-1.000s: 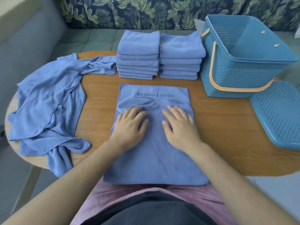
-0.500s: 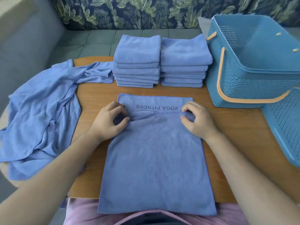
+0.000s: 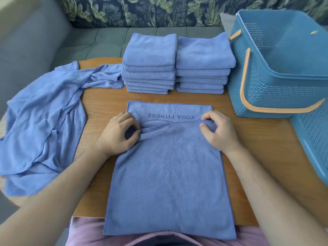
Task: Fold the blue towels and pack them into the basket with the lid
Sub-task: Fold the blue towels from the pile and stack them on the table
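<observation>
A blue towel (image 3: 168, 174) printed "YOGA FITNESS" lies half folded in front of me, its near end hanging over the table edge. My left hand (image 3: 118, 133) pinches the top layer's far edge at the left corner. At the right corner my right hand (image 3: 217, 132) pinches the same edge. Two stacks of folded blue towels (image 3: 177, 64) stand side by side at the back. The blue basket (image 3: 276, 71) with an orange handle sits open at the right. Its lid (image 3: 312, 142) lies beside it.
A heap of unfolded blue towels (image 3: 40, 125) covers the left of the round wooden table (image 3: 257, 157) and hangs over its edge. A grey-green sofa (image 3: 44, 41) with leaf-print cushions runs behind the table.
Both hands left the flat middle of the towel, moved to the far edge of its top layer and pinched it at the two corners. The edge is now lifted and rumpled.
</observation>
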Demonstrator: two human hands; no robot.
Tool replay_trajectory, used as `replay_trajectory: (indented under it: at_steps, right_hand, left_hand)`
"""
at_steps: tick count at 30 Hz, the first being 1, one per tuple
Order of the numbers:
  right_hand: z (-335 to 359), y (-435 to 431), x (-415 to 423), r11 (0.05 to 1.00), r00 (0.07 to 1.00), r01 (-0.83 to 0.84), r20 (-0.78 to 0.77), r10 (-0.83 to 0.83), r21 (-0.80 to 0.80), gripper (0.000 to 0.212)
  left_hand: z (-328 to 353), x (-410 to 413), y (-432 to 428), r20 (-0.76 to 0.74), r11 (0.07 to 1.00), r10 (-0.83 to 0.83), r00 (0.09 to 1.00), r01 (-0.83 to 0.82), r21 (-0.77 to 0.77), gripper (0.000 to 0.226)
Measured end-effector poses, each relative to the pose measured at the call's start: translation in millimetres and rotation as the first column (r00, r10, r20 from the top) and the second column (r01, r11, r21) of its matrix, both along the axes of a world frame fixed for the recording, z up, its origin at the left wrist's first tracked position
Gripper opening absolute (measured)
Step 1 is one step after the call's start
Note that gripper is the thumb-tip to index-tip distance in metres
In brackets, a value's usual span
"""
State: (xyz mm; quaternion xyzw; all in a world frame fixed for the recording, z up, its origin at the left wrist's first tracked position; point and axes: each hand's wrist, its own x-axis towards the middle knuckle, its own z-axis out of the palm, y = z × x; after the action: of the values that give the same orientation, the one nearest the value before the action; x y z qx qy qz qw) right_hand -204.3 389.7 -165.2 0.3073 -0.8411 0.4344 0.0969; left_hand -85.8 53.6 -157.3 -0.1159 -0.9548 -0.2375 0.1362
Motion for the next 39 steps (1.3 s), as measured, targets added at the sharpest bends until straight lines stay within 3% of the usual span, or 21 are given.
replay_trajectory:
  at_steps: [2,5,7,12,15,18,24,33,39]
  right_hand:
    - [1.0,0.1,0.6,1.000,1.000,0.008,-0.001,-0.008,-0.010,0.003]
    - [2.7,0.7,0.1,1.000,1.000,0.012,-0.023,-0.013,-0.029,0.007]
    - [2.4,1.3,-2.0,0.998,0.999,0.037,-0.020,-0.039,-0.050,0.011]
    - [-1.9,-0.9,-6.5,0.991,0.990,0.130,0.054,-0.128,-0.034,0.019]
    - [-1.6,-1.0,-6.6,0.992,0.990,0.121,0.073,-0.118,-0.036,0.018]
    - [-1.5,0.1,-8.6,0.998,0.994,0.066,0.092,-0.064,-0.014,0.008]
    - [-1.2,-1.2,-8.1,0.998,0.998,0.062,-0.006,-0.062,0.005,0.005]
    - [-8.1,-4.0,-11.9,0.971,0.970,0.237,0.057,-0.236,-0.019,0.002]
    - [-9.6,-15.6,-24.0,0.906,0.906,0.409,0.067,-0.417,0.106,0.005]
  left_hand:
    - [4.3,0.7,2.0,-0.014,0.996,0.032,0.999,-0.031,0.083,0.002]
    - [13.6,-1.6,6.4,0.030,0.927,0.203,0.979,-0.202,0.317,0.006]
    - [19.8,-9.9,6.6,0.062,0.893,0.257,0.965,-0.261,0.367,0.008]
    - [19.8,-32.0,1.0,0.248,0.907,0.255,0.935,-0.320,0.273,0.013]
    - [13.5,-23.2,-1.4,0.320,0.937,0.134,0.938,-0.226,0.268,0.026]
    - [12.4,-14.2,-11.6,0.310,0.945,0.070,0.948,-0.163,0.285,0.027]
    - [8.5,-11.5,-22.2,0.186,0.957,0.127,0.974,-0.170,0.236,0.018]
    - [11.0,-36.4,-12.6,0.123,0.944,0.294,0.948,-0.308,0.119,0.007]
    - [4.5,-56.3,-5.9,0.110,0.891,0.436,0.893,-0.445,0.084,0.007]
